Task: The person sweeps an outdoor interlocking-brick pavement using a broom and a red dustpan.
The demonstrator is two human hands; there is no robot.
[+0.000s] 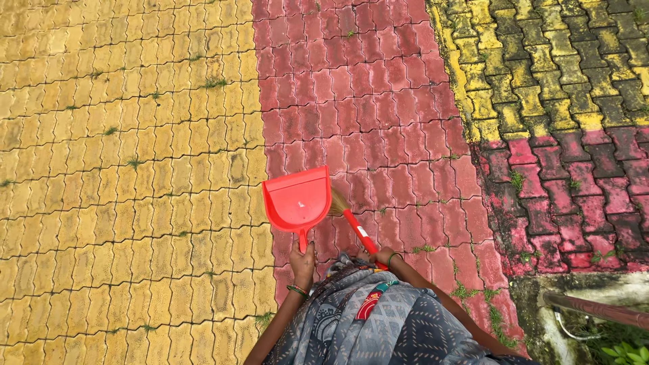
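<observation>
Jutting forward from left hand (303, 262): dustpan (298, 200)

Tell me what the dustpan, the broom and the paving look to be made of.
Dustpan: likely moulded plastic, uniform bright red, smooth with a slight sheen.
Broom: tan bristles look like grass or straw fibre; red handle probably plastic.
Paving: interlocking blocks, seemingly concrete, matte yellow and red, weathered, weeds in the joints.

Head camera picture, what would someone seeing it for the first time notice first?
The bright red dustpan at centre, held out by its handle in the left hand, stands out first. Beside it the right hand grips a red-handled broom, its straw head tucked behind the dustpan's right edge. Under both lies interlocking block paving: yellow on the left, a red strip down the middle, darker mossy blocks at the right.
</observation>
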